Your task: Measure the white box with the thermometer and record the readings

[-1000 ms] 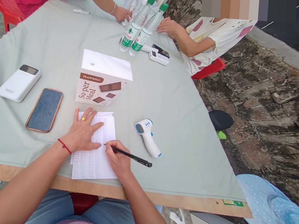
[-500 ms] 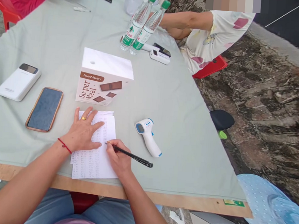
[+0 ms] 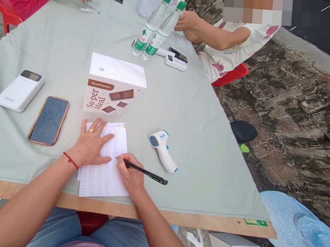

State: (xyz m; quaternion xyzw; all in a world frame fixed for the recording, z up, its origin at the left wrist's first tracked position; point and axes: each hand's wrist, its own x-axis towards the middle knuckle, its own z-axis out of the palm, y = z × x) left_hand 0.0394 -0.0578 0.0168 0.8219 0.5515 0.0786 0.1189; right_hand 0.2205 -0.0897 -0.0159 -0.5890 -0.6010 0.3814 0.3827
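Observation:
My left hand (image 3: 94, 145) lies flat with fingers spread on white paper sheets (image 3: 104, 185), which carry columns of small handwriting. A black pen (image 3: 147, 172) is gripped in my right hand (image 3: 130, 173), its tip touching the top sheet near my left thumb. Right of the paper lies a white and blue infrared thermometer (image 3: 163, 149). Just beyond the sheets stands a white and brown Su-per Meal box (image 3: 115, 86). A phone in a brown case (image 3: 48, 120) rests left of my left hand, with a white power bank (image 3: 20, 90) farther left.
Two water bottles (image 3: 158, 36) with green caps stand at the far side, beside a small white device (image 3: 175, 62) and a clear plastic tub (image 3: 148, 2). Two other people sit at the table, far left and far right. The wooden table edge (image 3: 175, 221) runs before me.
The person at far right has raised their forearms and brought their hands together behind the bottles. The far-left person's hand has moved right. My hands and the pen look almost unchanged.

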